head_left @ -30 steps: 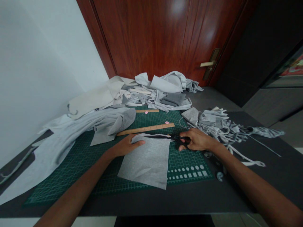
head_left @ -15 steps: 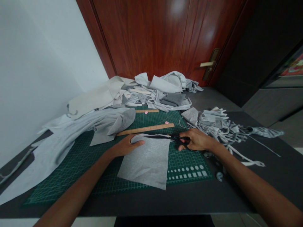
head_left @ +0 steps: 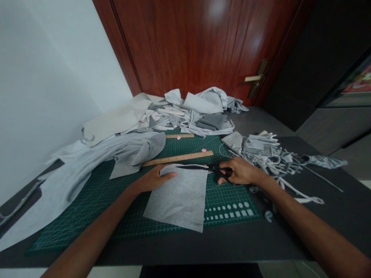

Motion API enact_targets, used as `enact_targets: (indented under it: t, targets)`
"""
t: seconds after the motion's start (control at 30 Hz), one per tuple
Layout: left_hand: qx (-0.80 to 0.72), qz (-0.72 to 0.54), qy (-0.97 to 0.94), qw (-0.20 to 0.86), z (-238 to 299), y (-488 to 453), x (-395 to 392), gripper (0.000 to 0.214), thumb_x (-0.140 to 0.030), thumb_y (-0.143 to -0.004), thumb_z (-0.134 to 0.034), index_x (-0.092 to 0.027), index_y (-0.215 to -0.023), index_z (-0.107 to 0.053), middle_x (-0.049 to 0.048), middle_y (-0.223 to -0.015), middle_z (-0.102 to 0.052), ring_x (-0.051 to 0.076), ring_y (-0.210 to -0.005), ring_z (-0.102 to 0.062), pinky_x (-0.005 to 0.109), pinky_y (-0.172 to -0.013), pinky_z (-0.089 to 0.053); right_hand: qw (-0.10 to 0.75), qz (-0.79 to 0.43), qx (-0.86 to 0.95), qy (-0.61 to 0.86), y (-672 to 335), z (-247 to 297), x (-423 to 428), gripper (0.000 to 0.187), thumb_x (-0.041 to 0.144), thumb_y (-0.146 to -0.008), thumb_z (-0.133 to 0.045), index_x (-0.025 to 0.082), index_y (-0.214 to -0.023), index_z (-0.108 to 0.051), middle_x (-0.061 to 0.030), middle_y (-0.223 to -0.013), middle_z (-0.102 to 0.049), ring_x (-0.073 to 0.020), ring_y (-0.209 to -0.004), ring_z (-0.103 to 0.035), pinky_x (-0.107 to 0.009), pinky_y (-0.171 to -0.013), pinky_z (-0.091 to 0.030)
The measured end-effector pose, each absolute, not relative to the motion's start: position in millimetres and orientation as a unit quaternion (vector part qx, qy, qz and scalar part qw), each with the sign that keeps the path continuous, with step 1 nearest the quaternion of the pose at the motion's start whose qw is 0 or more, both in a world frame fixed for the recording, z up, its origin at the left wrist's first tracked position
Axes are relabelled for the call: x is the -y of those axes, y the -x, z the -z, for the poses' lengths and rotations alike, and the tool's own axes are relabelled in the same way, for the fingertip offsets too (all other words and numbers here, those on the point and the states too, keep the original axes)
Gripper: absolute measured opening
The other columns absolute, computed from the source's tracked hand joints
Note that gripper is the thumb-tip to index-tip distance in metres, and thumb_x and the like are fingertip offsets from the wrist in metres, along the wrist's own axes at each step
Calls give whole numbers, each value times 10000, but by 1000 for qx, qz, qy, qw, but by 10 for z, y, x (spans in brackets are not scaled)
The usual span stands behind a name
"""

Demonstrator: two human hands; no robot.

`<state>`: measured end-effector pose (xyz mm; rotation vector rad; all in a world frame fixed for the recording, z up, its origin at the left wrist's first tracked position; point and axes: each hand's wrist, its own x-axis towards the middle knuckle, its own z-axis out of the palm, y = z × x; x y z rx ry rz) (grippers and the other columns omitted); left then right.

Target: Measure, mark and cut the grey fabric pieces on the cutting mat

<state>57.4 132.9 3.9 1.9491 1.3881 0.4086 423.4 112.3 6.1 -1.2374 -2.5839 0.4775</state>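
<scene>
A grey piece of fabric (head_left: 179, 200) hangs and lies over the green cutting mat (head_left: 87, 208). My left hand (head_left: 153, 179) pinches its upper left corner, thumb on the front face. In my right hand (head_left: 239, 171) are black-handled scissors (head_left: 216, 170), with fingers through the handles. The scissor blades lie along the fabric's top edge, pointing left toward my left hand. A narrow strip of cloth runs along the far side of the blades. How far the blades are apart is hard to make out.
Beyond the fabric lie a wooden ruler (head_left: 179, 157) and a second ruler (head_left: 184, 136), with small pink pieces near them. Pale cloth (head_left: 116, 119) is heaped at left and back. Grey scraps (head_left: 266, 150) are piled at right. A wooden door (head_left: 185, 46) stands behind.
</scene>
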Motion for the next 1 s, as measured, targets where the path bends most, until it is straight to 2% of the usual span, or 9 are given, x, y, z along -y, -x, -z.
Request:
enact_targets:
  t: [0.17,0.87,1.0]
  targets:
    - [-536,-150,-750,357,-27,-566,-1340,568,-655,-840,-624,-237,-1216,-707,60,-1282,-731,317,-1208,-660,418,-1085,-496,124,-157,884,422,-4241,-43,-1129,410,570,-859,-707,196,-721,-612,6,-576,-587,-137,-511,-514,-266,-545,-263]
    - [-532,-155,-757,347,-47,-575,-1325,525,-614,-841,-626,-246,-1207,-707,46,-1285,-731,313,-1236,-652,404,-1089,-495,126,-153,883,426,-4237,-44,-1124,338,482,-866,-708,198,-709,-615,6,-572,-583,-137,-513,-504,-267,-547,-264]
    - [-532,-156,-755,350,-52,-586,-1321,524,-612,-841,-621,-239,-1197,-712,42,-1271,-739,307,-1205,-667,405,-1089,-498,126,-143,884,427,-4242,-29,-1128,245,373,-855,-711,198,-714,-611,8,-576,-590,-134,-518,-502,-266,-554,-259]
